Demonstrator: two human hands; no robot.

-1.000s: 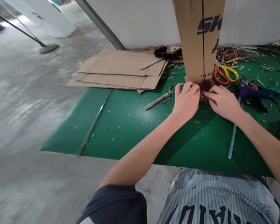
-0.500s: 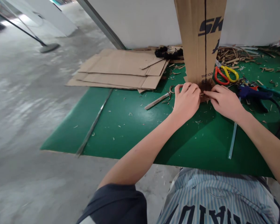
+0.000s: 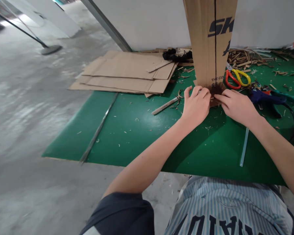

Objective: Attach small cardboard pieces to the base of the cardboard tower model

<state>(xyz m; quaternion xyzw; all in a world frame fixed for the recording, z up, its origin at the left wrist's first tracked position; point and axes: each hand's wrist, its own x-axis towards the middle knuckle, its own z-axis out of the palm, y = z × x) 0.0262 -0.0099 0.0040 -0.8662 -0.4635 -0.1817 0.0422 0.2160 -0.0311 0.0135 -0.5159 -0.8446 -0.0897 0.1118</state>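
Note:
A tall brown cardboard panel (image 3: 205,42) with black lettering and a black line down it stands upright on the green mat (image 3: 137,137). My left hand (image 3: 196,106) presses its fingers against the panel's bottom edge from the left. My right hand (image 3: 236,105) pinches the same bottom edge from the right, fingertips almost meeting the left hand. What lies between the fingers is hidden.
Flat cardboard sheets (image 3: 127,73) lie at the mat's far left. Scissors (image 3: 236,78) with red and yellow handles, a blue glue gun (image 3: 269,97), a clear glue stick (image 3: 243,148), a pen (image 3: 164,106), a metal ruler (image 3: 98,130) and cardboard scraps (image 3: 247,57) surround the hands.
Both hands stay at the panel's base with only small finger shifts. The panel and view have barely moved.

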